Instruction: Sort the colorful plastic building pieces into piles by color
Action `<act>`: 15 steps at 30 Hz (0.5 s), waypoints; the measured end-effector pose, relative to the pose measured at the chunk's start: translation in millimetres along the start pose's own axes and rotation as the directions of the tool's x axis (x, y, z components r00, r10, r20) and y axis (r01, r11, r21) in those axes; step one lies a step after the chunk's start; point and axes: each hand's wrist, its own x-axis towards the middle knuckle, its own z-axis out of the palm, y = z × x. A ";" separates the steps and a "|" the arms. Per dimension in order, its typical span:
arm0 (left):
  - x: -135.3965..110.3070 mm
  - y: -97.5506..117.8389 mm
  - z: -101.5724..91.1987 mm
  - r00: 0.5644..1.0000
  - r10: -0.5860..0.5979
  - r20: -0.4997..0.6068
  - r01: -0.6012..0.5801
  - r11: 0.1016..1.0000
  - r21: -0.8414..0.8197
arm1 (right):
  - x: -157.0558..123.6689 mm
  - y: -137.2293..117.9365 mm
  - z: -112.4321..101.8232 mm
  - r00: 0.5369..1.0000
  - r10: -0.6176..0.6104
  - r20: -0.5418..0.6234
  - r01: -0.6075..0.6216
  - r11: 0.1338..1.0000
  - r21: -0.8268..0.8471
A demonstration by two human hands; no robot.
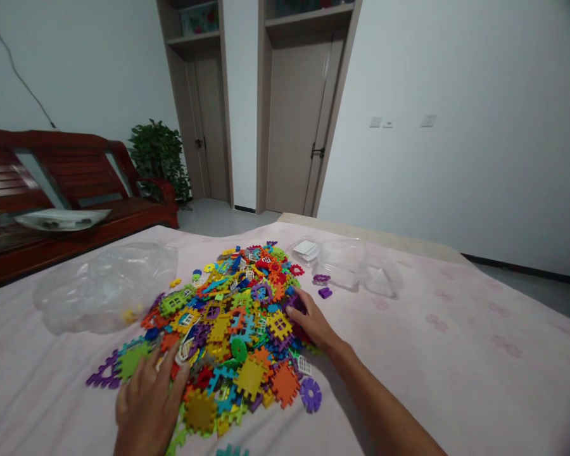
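Note:
A large heap of colourful plastic interlocking building pieces (218, 326) is spread over the bed-like surface in front of me. My left hand (149, 399) rests on the heap's near left edge, fingers apart, beside a light green square piece (132, 361) and a purple triangular frame piece (107, 372). At the heap's right side, my right hand (311, 322) has its thumb and fingers around a purple building piece (292, 304); the palm side is hidden. A purple round notched piece (310, 394) lies just below that wrist.
A crumpled clear plastic bag (104, 285) lies left of the heap. Clear plastic packaging (344, 259) sits at the back right, near two loose purple pieces. Pink flowered cloth (456, 361) covers the surface. Beyond are a wooden sofa (71, 168), a potted plant (158, 152) and doors (294, 126).

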 end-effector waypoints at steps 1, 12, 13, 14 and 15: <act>-7.5 6.7 5.8 1.000 -0.006 0.030 0.006 1.000 0.007 | -2.1 0.9 8.8 1.000 -0.013 -0.018 0.012 0.999 -0.030; 38.1 128.2 30.9 0.972 0.201 0.122 -0.117 0.866 -0.487 | 8.6 -11.5 28.5 0.989 0.102 -0.103 -0.065 0.948 0.312; 43.7 135.7 29.2 0.964 0.240 0.118 -0.146 0.843 -0.518 | 9.6 -14.6 25.6 0.993 0.090 -0.075 -0.059 0.937 0.345; 50.6 142.9 25.9 0.951 0.289 0.111 -0.185 0.818 -0.545 | 10.4 -18.1 22.2 0.997 0.065 -0.036 -0.047 0.926 0.374; 59.3 149.9 21.3 0.934 0.344 0.100 -0.231 0.791 -0.567 | 11.2 -21.9 18.1 0.999 0.032 0.009 -0.033 0.919 0.393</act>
